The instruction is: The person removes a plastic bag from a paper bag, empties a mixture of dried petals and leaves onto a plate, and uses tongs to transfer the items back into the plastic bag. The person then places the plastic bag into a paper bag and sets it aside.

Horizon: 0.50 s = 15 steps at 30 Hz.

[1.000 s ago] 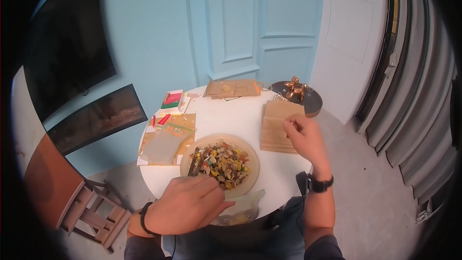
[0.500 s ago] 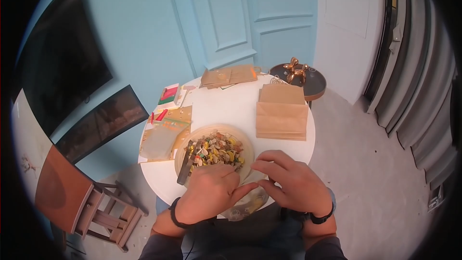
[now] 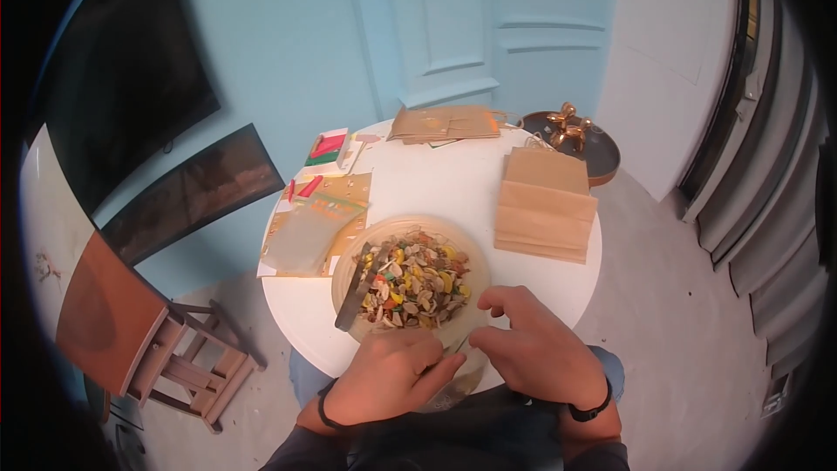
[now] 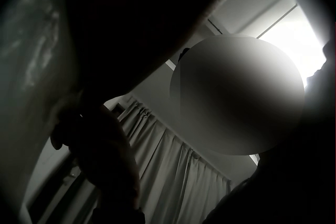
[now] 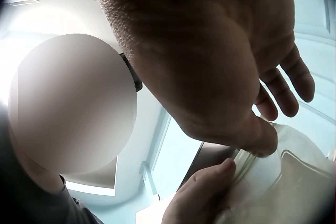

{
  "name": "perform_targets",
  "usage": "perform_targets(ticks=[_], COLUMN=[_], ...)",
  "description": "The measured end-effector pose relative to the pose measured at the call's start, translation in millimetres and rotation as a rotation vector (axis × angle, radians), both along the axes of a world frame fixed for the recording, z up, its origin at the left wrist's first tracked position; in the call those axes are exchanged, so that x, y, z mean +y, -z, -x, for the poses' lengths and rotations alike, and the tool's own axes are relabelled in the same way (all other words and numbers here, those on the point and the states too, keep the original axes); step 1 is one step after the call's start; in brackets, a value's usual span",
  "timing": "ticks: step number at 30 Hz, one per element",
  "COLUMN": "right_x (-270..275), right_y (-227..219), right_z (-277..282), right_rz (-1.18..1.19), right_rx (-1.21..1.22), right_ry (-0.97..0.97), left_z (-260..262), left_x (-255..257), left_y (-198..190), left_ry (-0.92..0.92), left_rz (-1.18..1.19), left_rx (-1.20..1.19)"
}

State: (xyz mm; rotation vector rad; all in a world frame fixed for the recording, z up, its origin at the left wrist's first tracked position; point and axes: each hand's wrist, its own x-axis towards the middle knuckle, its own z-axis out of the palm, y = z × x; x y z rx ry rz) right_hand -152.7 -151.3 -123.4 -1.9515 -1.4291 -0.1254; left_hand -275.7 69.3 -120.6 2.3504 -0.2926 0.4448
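From here I have the bag (image 3: 464, 378) just right of the left hand (image 3: 391, 377) that pinches it, edge running toward the right hand (image 3: 539, 346) — thumb touching, index apart, whether it grips I cannot tell.

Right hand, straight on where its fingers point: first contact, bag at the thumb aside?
Probably the right rim of the round plate, then the mixed dried-looking pieces on it. Depth is unclear: the right hand may sit high enough to clear the rim.
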Motion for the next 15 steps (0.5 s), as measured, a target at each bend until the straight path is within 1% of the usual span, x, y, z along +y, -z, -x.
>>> perform_targets(ticks=[2,6,9,11,12,15], right_x=[5.0,16.9,28.7,31.6,31.4,26.0], right_y=[-1.9,-6.6,-5.3,-3.9,-4.8,-11.3], right_z=[0.7,3.2,5.6,0.0,-2.2,-9.1], right_rz=[0.010,0.060,0.073,0.070,0.051,0.029], right_rx=[0.038,-0.030,-0.033,-0.049,-0.017,0.061], right_ry=[-0.030,-0.059,-0.092,-0.139,-0.183,-0.319], left_z=[2.3,-5.1,-6.0,-4.7,-3.5,-3.5], left_x=[15.7,36.1,44.1,46.3,48.0,56.9], left_y=[4.1,14.9,16.2,15.8,15.6,19.3], left_ry=[0.097,0.233,0.268,0.264,0.261,0.218], left_rz=[0.065,0.208,0.293,0.333,0.353,0.310], left_rx=[0.090,0.221,0.284,0.260,0.248,0.216])
